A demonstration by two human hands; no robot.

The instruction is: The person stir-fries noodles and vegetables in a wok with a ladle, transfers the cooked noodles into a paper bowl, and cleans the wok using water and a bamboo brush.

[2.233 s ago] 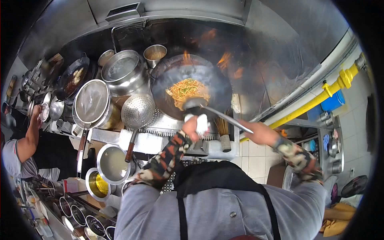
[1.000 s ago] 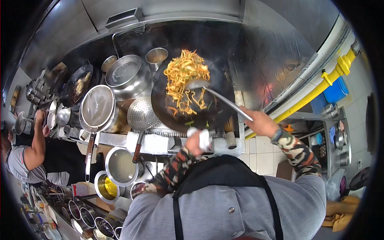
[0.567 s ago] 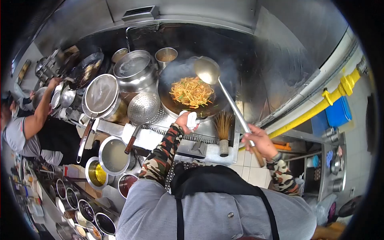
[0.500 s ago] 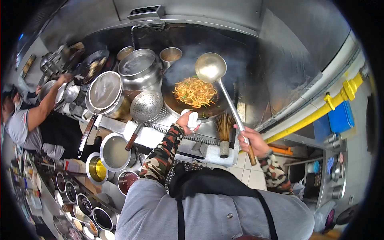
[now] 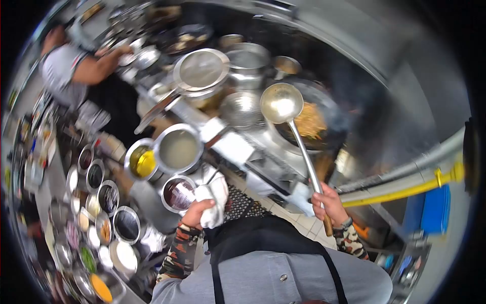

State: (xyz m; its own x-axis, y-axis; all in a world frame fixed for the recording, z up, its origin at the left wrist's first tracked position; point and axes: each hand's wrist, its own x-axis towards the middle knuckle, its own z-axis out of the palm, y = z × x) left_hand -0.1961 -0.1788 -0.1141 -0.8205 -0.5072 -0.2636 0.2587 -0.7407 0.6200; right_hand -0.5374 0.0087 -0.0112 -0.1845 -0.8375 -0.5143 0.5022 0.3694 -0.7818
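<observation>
My right hand [image 5: 329,203] is wrapped round the handle of a long metal ladle [image 5: 282,103], its bowl raised over the near left edge of the wok [image 5: 329,99]. Fried noodles [image 5: 310,122] lie in the wok, partly hidden by the ladle. My left hand [image 5: 196,214] grips a folded white cloth [image 5: 215,205], away from the wok. Beside that hand is a metal pot of dark red liquid [image 5: 178,193]. The view is blurred by motion.
Left of the wok are a perforated strainer [image 5: 241,108], a mesh sieve [image 5: 202,69] and a lidded pot [image 5: 247,58]. Pots of cloudy liquid [image 5: 178,148] and yellow oil [image 5: 144,161] stand nearer. Several ingredient containers line the left. A co-worker [image 5: 76,76] stands upper left. A yellow pipe [image 5: 405,194] runs right.
The view has swung left. My left hand has moved with the cloth from the wok's rim to beside the red pot. The ladle has come up out of the wok, still in my right hand.
</observation>
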